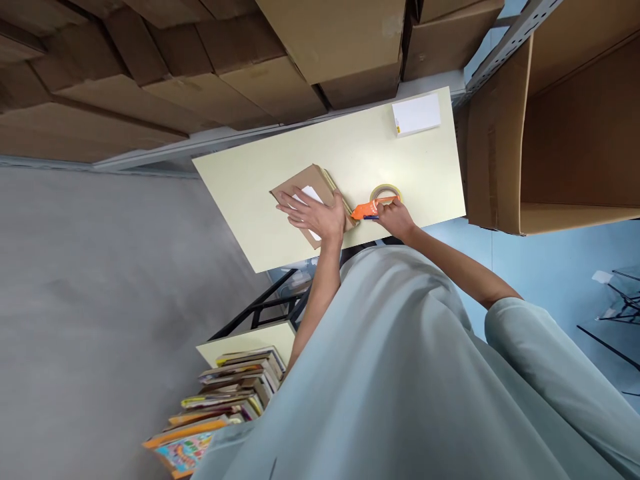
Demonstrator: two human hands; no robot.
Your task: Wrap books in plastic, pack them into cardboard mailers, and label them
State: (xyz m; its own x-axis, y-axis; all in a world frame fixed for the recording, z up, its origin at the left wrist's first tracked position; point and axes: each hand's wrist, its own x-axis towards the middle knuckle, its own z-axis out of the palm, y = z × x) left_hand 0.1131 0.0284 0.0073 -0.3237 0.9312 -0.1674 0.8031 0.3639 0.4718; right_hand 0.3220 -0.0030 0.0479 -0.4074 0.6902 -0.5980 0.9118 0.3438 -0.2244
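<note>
My left hand (320, 217) lies flat with spread fingers on a small brown cardboard parcel (304, 179). A white label (314, 193) on the parcel is partly covered by those fingers. My right hand (395, 219) is wrapped around an orange tape dispenser (367, 209), its front end at the parcel's right edge. A roll of yellowish tape (385, 189) shows at the dispenser's far side. Along the parcel's right side runs a yellowish strip (336, 183); whether it is tape or an edge I cannot tell.
The pale table (240, 180) carries a white box or paper stack (417, 115) at its far right corner. Brown cartons (270, 87) line a shelf behind it. A large open carton (500, 147) stands to the right. Books (235, 383) are piled on a lower surface at left.
</note>
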